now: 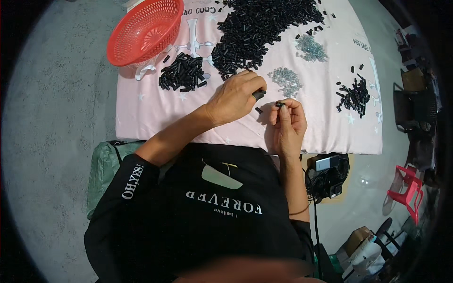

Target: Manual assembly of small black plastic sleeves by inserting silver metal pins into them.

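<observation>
My left hand is closed, its thumb and forefinger pressed together at a small black piece whose exact shape I cannot make out. Just to its right, my right hand pinches a short black tube-like piece between thumb and forefinger. On the cloth between the hands lies a loose black piece. Beyond them is a pile of small clear pieces. A large heap of short black tube-like pieces spreads over the far part of the table, and a smaller black pile sits left of my left hand.
A red plastic basket stands at the table's far left. Farther right are a greenish clear pile and a small black pile. A pale pink cloth covers the table. A pink stool stands on the floor at right.
</observation>
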Demonstrator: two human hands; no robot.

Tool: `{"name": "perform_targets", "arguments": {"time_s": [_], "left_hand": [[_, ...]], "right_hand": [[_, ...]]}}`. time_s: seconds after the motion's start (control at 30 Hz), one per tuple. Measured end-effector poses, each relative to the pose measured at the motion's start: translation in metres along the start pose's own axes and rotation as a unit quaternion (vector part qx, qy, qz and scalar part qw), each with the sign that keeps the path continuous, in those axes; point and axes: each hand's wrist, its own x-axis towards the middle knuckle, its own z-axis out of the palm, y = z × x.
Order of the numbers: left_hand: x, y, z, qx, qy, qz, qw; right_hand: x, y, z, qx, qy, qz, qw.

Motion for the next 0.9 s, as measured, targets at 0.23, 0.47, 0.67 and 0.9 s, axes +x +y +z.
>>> {"name": "perform_targets", "arguments": {"time_s": [0.23,0.47,0.67,0.9], "left_hand": [[0.002,0.005,0.005,-0.007,-0.032,-0.011,0.999],[0.001,0.003,0.011,0.011,-0.009,0.021,1.000],[-0.001,0.004,0.007,-0.006,-0.012,0.002,1.000],[-0.002,0.011,-0.003,-0.033,0.000,0.004,0.999]], "right_hand": [[0.001,0.001,0.000,0.019,0.004,0.004,1.000],[0.000,0.001,-0.002,0.023,0.006,0.007,1.000],[0.000,0.000,-0.001,0.033,0.014,0.015,0.999],[0.001,0.000,-0.002,0.029,0.009,0.011,0.999]]}}
